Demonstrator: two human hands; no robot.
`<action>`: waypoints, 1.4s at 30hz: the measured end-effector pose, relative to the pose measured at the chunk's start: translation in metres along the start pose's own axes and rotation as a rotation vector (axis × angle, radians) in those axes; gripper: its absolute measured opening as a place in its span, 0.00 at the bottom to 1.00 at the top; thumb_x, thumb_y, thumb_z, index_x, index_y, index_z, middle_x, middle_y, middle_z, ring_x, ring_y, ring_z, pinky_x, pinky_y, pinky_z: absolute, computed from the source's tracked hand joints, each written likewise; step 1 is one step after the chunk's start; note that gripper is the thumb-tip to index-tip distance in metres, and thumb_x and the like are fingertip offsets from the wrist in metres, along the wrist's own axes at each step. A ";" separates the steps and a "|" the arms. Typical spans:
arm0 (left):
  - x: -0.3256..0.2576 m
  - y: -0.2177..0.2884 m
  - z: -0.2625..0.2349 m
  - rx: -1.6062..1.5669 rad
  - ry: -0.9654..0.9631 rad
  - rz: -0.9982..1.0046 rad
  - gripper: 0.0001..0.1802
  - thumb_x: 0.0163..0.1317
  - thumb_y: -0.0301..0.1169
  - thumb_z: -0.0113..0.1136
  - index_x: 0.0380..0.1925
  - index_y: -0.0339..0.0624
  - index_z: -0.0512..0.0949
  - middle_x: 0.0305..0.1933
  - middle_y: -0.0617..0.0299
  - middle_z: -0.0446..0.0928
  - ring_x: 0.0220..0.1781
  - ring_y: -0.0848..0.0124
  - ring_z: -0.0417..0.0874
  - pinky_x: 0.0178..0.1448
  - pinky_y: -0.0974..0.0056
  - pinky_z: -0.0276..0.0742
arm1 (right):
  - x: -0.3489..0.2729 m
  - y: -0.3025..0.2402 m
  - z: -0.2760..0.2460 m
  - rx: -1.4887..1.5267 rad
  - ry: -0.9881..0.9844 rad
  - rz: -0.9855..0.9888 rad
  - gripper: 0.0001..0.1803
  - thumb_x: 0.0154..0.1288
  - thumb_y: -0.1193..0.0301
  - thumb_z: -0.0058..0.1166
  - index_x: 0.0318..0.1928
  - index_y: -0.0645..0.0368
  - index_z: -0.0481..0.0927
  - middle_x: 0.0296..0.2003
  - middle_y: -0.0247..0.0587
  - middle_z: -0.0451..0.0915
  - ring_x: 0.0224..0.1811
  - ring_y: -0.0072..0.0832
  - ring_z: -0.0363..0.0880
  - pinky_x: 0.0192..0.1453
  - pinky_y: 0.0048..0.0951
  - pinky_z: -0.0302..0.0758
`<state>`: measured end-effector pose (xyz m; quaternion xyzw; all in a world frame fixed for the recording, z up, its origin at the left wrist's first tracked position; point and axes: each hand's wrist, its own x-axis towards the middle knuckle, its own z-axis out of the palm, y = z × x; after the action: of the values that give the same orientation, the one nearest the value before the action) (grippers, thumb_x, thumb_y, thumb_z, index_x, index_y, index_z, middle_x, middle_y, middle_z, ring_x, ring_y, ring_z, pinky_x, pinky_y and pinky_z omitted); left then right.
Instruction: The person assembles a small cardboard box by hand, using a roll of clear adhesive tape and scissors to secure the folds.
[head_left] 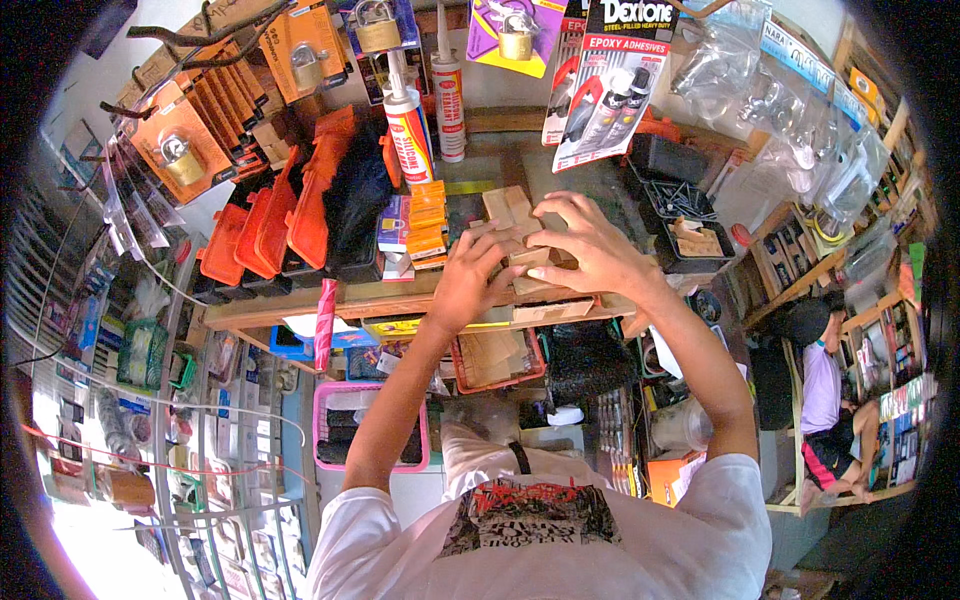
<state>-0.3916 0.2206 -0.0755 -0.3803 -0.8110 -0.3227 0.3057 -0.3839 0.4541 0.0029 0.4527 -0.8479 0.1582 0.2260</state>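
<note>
Hanging glue packs and sealant tubes crowd above the cardboard boxes.

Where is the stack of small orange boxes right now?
In the head view, the stack of small orange boxes sits on the wooden shelf, left of the left hand and just below the upright sealant tube.

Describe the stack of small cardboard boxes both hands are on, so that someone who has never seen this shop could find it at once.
Start at the long wooden shelf crossing the middle of the cluttered hardware stall. At its centre, right of a stack of small orange packets, lie the plain brown cardboard boxes. They are the only unprinted tan boxes there, with the left hand and the right hand resting on them.
</note>
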 end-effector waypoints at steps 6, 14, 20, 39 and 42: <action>-0.002 0.000 -0.002 -0.004 -0.020 -0.018 0.23 0.56 0.30 0.73 0.52 0.43 0.78 0.62 0.57 0.78 0.67 0.50 0.73 0.70 0.50 0.69 | 0.002 -0.002 -0.002 -0.031 0.033 -0.029 0.19 0.60 0.53 0.66 0.41 0.54 0.82 0.55 0.45 0.72 0.65 0.47 0.65 0.69 0.48 0.65; -0.001 -0.001 0.000 0.003 -0.017 -0.002 0.24 0.57 0.30 0.72 0.53 0.43 0.77 0.63 0.57 0.78 0.68 0.49 0.73 0.70 0.49 0.69 | -0.002 0.002 0.000 0.022 0.001 0.000 0.18 0.58 0.59 0.68 0.44 0.54 0.82 0.58 0.47 0.72 0.66 0.51 0.64 0.70 0.50 0.64; -0.001 -0.001 0.000 0.004 -0.024 -0.003 0.25 0.56 0.28 0.72 0.54 0.43 0.77 0.64 0.58 0.78 0.68 0.49 0.73 0.70 0.49 0.70 | 0.000 -0.001 -0.001 0.050 0.003 0.016 0.18 0.59 0.58 0.68 0.45 0.54 0.82 0.57 0.48 0.72 0.66 0.49 0.65 0.70 0.49 0.64; -0.001 0.001 -0.001 -0.004 0.021 -0.017 0.23 0.58 0.33 0.71 0.53 0.44 0.77 0.63 0.61 0.79 0.67 0.50 0.74 0.67 0.49 0.72 | 0.004 0.000 0.005 0.076 -0.032 0.028 0.20 0.59 0.57 0.68 0.45 0.54 0.80 0.56 0.45 0.71 0.65 0.48 0.65 0.68 0.48 0.66; 0.000 0.001 -0.002 -0.003 0.013 -0.016 0.23 0.58 0.33 0.72 0.53 0.44 0.77 0.64 0.61 0.78 0.67 0.50 0.74 0.67 0.49 0.72 | 0.004 0.001 0.003 0.073 -0.034 0.032 0.19 0.60 0.57 0.68 0.45 0.55 0.80 0.56 0.45 0.71 0.65 0.48 0.65 0.68 0.48 0.65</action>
<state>-0.3904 0.2192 -0.0745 -0.3724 -0.8115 -0.3287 0.3077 -0.3877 0.4507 0.0019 0.4496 -0.8525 0.1851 0.1920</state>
